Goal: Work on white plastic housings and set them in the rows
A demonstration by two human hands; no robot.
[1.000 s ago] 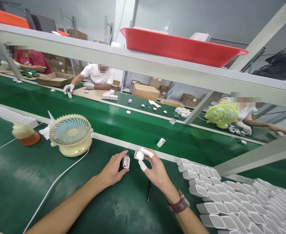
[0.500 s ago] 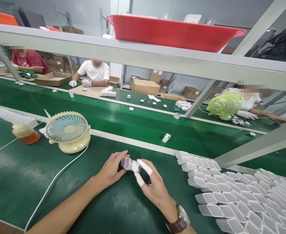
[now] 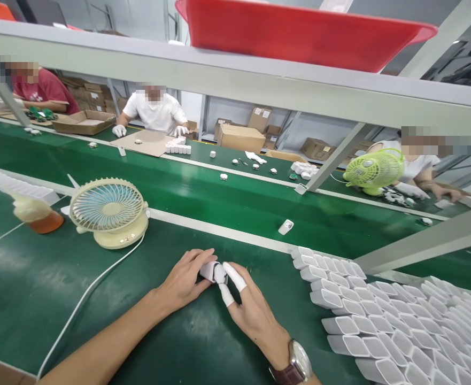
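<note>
My left hand [image 3: 183, 278] rests on the green mat and pinches a small white plastic housing [image 3: 208, 270] between thumb and fingers. My right hand [image 3: 251, 307], with white finger cots on the thumb and forefinger and a brown-strapped watch on the wrist, presses a small part [image 3: 219, 273] against the open end of that housing. Both hands meet in front of me near the edge of the conveyor.
Rows of empty white housings [image 3: 379, 326] lie stacked at my right. A cream desk fan [image 3: 107, 213] with a white cable and a bottle of amber liquid [image 3: 37, 216] stand at left. One white part [image 3: 286, 226] lies on the green conveyor belt [image 3: 227, 200]. Three people work across it.
My two hands came together: the right hand brought its small part to the housing in my left hand. The part on the belt drifted right. My view tilted slightly downward.
</note>
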